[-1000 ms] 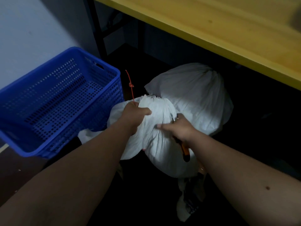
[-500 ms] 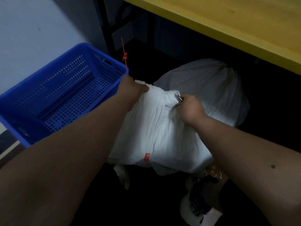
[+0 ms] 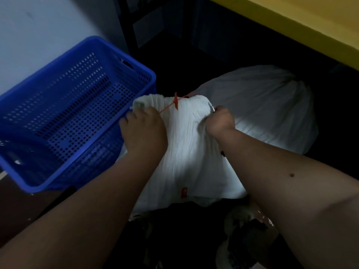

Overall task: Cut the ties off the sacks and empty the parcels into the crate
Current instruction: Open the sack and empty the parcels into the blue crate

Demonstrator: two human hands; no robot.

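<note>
Presently both hands grip the near white sack [image 3: 194, 152], which lies on the dark floor at frame centre. Its long axis runs 6 to 12 o'clock, bunched mouth at the 12 o'clock end, just beside the blue crate [image 3: 64, 117] at 9 o'clock. Left hand [image 3: 143, 131]: fingers curled over the mouth's left corner. Right hand [image 3: 219, 121]: fist closed on the right corner, with a small metal tip showing above the knuckles, possibly a cutter; view too dim to confirm. Red tie [image 3: 175, 102] lies across the sack top between the hands, running roughly 8 to 2 o'clock. Second white sack [image 3: 262, 105] sits behind at 2 o'clock, touching the first, under the yellow table [image 3: 310, 26].

Versus half a second ago: the tie stood upright above the left hand beside the crate rim; now it lies flat over the fabric. Hands have spread a little wider. Crate unchanged, holding no parcels.
</note>
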